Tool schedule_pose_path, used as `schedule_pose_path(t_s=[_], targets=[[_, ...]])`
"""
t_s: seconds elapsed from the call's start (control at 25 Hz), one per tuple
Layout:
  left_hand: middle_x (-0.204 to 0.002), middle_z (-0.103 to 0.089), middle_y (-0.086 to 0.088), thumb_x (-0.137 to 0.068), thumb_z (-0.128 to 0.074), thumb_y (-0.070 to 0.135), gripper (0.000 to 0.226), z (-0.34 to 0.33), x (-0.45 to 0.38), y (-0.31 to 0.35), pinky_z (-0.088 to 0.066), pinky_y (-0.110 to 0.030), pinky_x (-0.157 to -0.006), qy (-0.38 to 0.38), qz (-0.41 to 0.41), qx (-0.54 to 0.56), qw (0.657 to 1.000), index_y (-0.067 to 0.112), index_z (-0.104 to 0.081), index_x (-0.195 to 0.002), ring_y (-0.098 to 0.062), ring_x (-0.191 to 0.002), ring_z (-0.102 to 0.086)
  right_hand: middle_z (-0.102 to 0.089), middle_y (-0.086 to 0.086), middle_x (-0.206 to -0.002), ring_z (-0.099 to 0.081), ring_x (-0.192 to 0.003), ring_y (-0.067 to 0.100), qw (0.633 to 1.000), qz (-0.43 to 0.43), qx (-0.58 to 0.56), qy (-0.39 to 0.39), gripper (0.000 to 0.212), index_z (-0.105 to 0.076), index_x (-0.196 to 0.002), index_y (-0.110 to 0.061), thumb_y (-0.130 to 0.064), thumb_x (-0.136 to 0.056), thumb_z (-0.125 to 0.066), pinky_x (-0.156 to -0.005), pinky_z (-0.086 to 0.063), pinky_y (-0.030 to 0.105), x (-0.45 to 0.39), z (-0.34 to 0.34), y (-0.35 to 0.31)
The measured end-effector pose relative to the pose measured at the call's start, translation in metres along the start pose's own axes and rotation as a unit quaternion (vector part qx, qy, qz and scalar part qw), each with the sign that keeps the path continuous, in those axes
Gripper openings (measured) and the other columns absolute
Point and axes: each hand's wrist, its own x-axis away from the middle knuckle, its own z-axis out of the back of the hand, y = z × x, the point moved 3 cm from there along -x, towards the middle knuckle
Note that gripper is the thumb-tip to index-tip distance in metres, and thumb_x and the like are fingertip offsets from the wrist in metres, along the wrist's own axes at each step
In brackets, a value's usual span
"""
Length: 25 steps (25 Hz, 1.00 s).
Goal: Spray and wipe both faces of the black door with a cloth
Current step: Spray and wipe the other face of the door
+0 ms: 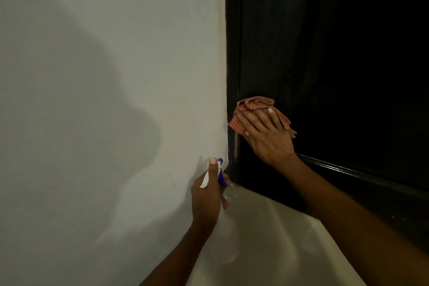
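Note:
The black door [336, 53] fills the right side of the view, with a raised moulding running across its lower part. My right hand [267, 134] presses an orange checked cloth [257, 103] flat against the door near its left edge, fingers straight. Lower and to the left, my left hand [207, 195] grips a spray bottle [220, 175] with a blue and white head, thumb up on top. The bottle's clear body below my hand is hard to make out.
A pale wall [104, 100] takes up the left half, meeting the black door frame [232, 65]. A light floor [267, 239] lies below the door. A large shadow falls across the wall.

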Motion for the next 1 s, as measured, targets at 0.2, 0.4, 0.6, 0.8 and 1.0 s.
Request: schedule_pose_path(t_s=[0.2,0.4,0.6,0.8,1.0], targets=[[-0.075,-0.072,-0.011,-0.089,-0.036,0.065,0.067,0.004,0.005,-0.001,-0.052,-0.019,-0.047,0.012,-0.004,0.010,1.000,0.009,-0.073,-0.084,-0.015,-0.057,-0.067,-0.019,0.013,-0.168,-0.011,-0.156,0.032,0.996,0.087,0.008,-0.029,0.075,-0.026,-0.161,-0.013,-0.020,-0.092,-0.056,-0.125,0.015,0.049,-0.013,-0.015,-0.022],[-0.082,-0.072,-0.018,-0.096,-0.037,0.060,0.064,-0.005,0.004,-0.010,-0.046,-0.011,-0.044,0.012,-0.001,-0.007,1.000,0.007,-0.073,-0.087,-0.016,-0.058,-0.065,-0.028,0.020,-0.163,-0.020,-0.153,0.041,0.977,0.194,0.074,-0.050,0.061,-0.034,-0.155,-0.005,-0.015,-0.096,-0.047,-0.123,0.016,0.052,0.007,-0.034,-0.044],[-0.088,-0.074,-0.010,-0.095,-0.035,0.059,0.066,-0.018,0.002,-0.013,-0.045,-0.010,-0.043,0.007,0.003,-0.013,1.000,0.006,-0.074,-0.098,-0.013,-0.056,-0.063,-0.026,0.026,-0.161,-0.018,-0.152,0.046,0.954,0.245,0.132,-0.113,0.062,-0.032,-0.154,0.000,-0.011,-0.097,-0.056,-0.121,-0.004,0.057,0.015,-0.057,-0.058],[-0.098,-0.074,-0.013,-0.096,-0.036,0.057,0.063,-0.009,0.002,-0.016,-0.043,-0.008,-0.041,0.017,0.026,0.003,1.000,0.006,-0.071,-0.111,-0.014,-0.062,-0.065,-0.037,0.031,-0.153,-0.022,-0.146,0.055,0.878,0.354,0.269,-0.176,0.060,-0.046,-0.147,-0.004,-0.018,-0.092,-0.064,-0.117,0.001,0.072,0.048,-0.073,-0.085],[-0.091,-0.074,-0.014,-0.095,-0.037,0.059,0.064,0.004,0.006,-0.024,-0.046,-0.011,-0.042,0.003,0.021,-0.009,1.000,0.006,-0.073,-0.100,-0.011,-0.053,-0.064,-0.026,0.020,-0.164,-0.019,-0.153,0.041,0.943,0.266,0.170,-0.109,0.065,-0.030,-0.157,-0.011,-0.026,-0.098,-0.052,-0.121,0.002,0.054,0.034,-0.057,-0.057]])
